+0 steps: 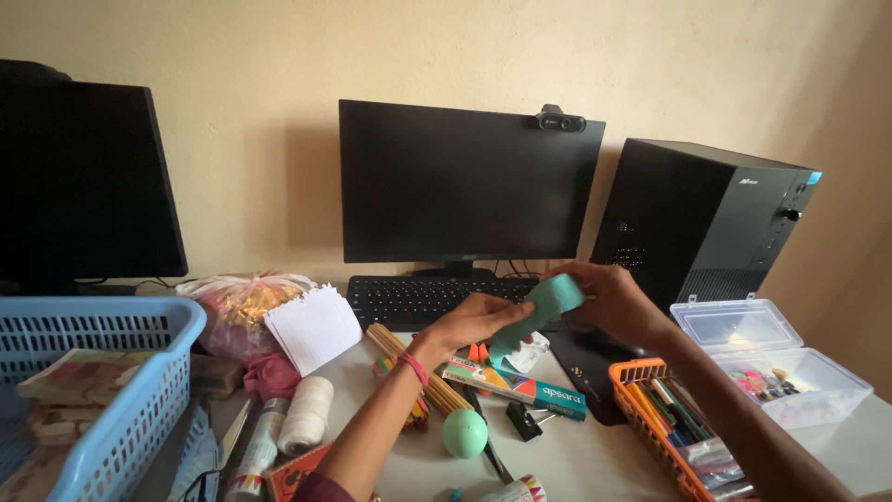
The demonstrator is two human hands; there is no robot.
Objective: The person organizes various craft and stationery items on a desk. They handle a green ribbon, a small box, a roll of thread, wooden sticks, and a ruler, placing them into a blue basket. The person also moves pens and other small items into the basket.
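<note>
Both of my hands hold a teal roll of crepe-like paper (544, 311) above the desk, in front of the keyboard (418, 297). My left hand (474, 321) grips its lower end, with a red band on the wrist. My right hand (609, 297) pinches the upper end. Below them lie a long colourful pencil box (520, 383), a bundle of thin wooden sticks (418, 367), a black binder clip (525, 420) and a pale green egg-shaped object (465, 433).
A blue basket (121, 409) with stacked items stands at left, next to a white notepad (314, 327), a plastic bag (237, 311) and a white thread spool (307, 414). An orange basket of pens (664, 414) and a clear plastic box (771, 358) sit right. Monitors (465, 181) and a black computer tower (706, 218) stand behind.
</note>
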